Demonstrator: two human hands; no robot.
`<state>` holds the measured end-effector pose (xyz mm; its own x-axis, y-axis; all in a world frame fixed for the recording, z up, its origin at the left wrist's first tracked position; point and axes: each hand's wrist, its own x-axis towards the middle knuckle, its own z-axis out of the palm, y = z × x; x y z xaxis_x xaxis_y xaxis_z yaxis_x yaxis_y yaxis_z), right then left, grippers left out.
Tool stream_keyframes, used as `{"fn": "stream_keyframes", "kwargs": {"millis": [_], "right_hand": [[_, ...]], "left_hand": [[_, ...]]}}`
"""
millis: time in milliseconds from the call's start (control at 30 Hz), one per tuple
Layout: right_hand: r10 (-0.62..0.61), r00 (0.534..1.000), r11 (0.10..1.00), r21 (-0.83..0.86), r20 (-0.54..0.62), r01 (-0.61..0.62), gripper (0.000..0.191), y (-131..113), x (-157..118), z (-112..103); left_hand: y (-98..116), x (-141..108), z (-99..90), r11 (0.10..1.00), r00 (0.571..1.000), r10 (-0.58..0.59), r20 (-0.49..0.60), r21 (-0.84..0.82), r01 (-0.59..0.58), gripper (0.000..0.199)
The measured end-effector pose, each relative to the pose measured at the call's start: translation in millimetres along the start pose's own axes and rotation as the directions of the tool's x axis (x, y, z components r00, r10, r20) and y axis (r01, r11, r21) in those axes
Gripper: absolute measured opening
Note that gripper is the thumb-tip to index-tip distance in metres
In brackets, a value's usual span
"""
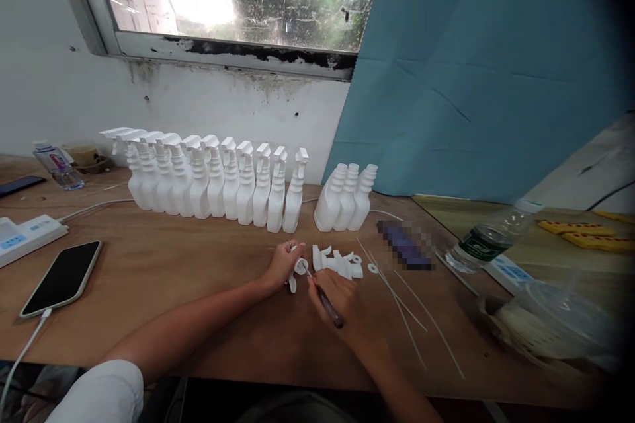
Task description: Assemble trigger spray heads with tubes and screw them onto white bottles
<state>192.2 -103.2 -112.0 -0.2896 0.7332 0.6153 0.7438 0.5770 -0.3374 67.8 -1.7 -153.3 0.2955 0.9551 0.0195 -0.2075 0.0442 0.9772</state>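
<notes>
My left hand (286,266) is closed around a white spray nozzle head (300,267), its round collar facing right. In my right hand (337,297) is a thin tool with a dark handle (330,308), and its metal tip meets the collar opening. Just beyond my right hand lie several loose white nozzle parts (338,264) and a small white ring (372,268). Several thin white tubes (397,297) are spread crosswise to the right.
Several white spray bottles with nozzles (245,192) line the wall. Bottles without nozzles (344,201) stand beside them. A phone (63,277) and power strip (32,238) lie left; a water bottle (486,241) and plastic-lidded container (555,317) are right.
</notes>
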Motion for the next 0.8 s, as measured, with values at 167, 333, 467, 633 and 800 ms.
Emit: {"fn": "stream_keyframes", "kwargs": {"millis": [167,333,467,633,800], "right_hand": [[0.304,0.953,0.907,0.312,-0.022,-0.282,0.026,12,-2,-2],[0.416,0.906,0.754,0.529,0.073,-0.389,0.032,13,-4,0],[0.344,0.930,0.784,0.506,0.129,-0.360,0.024,6,-2,1],[0.022,0.996,0.956,0.289,0.082,-0.045,0.017,3,3,-3],[-0.273,0.958,0.960,0.079,0.081,0.267,0.037,10,5,0]], "left_hand": [[3,-3,-1.1,0.999,0.995,-0.032,0.098,0.000,0.032,0.039],[7,-6,-3.3,0.995,0.968,-0.089,0.236,-0.031,0.099,0.042],[9,-6,-6.5,0.984,0.948,-0.134,0.287,-0.072,0.161,0.043],[10,-2,-8.2,0.966,0.945,-0.181,0.272,-0.130,0.222,0.040],[12,0,-8.1,0.954,0.948,-0.208,0.239,-0.162,0.251,0.040]]}}
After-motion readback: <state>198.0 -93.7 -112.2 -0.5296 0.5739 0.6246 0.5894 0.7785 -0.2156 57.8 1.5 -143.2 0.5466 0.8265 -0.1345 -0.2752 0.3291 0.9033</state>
